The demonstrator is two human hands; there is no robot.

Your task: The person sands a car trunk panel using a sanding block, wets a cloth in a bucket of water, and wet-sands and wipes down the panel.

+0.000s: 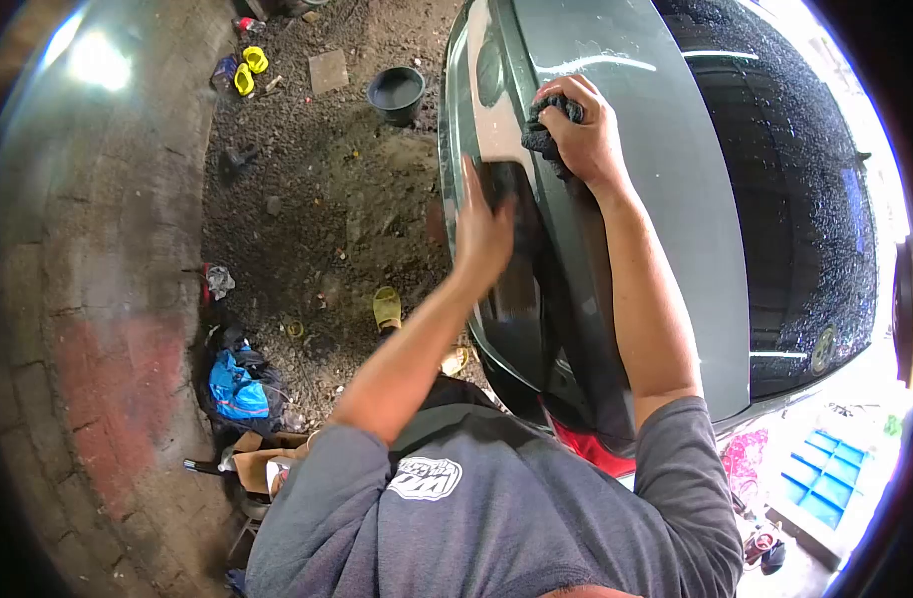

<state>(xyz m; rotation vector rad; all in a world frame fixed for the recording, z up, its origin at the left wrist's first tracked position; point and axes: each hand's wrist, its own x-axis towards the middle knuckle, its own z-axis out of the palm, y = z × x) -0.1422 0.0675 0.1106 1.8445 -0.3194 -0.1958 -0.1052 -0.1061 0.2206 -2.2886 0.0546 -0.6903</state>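
Head view: dark cloth [540, 133] held against a green car [611, 30]

The dark cloth is held at the rear edge of the trunk lid [688, 149]. It is clutched by the right hand [593, 138], fingers curled tightly round it, and seems bunched so that a compact pad is made for the palm. Its fabric is crumpled and looks soft. The left hand [484, 237] is blurred, its fingers straight and thumb parted; nothing is seen in it, and whether the bodywork beneath is touched cannot be told. Beside it, a matte, pinkish patch [501, 135] is bordered by smooth, curved paint. The rear window [790, 199] is beaded with droplets. On gritty soil [317, 214], a round bucket [398, 116] is set near the car, probably for easy reach. Farther off, yellow clogs [243, 80] are left beside a brick walkway [128, 249].
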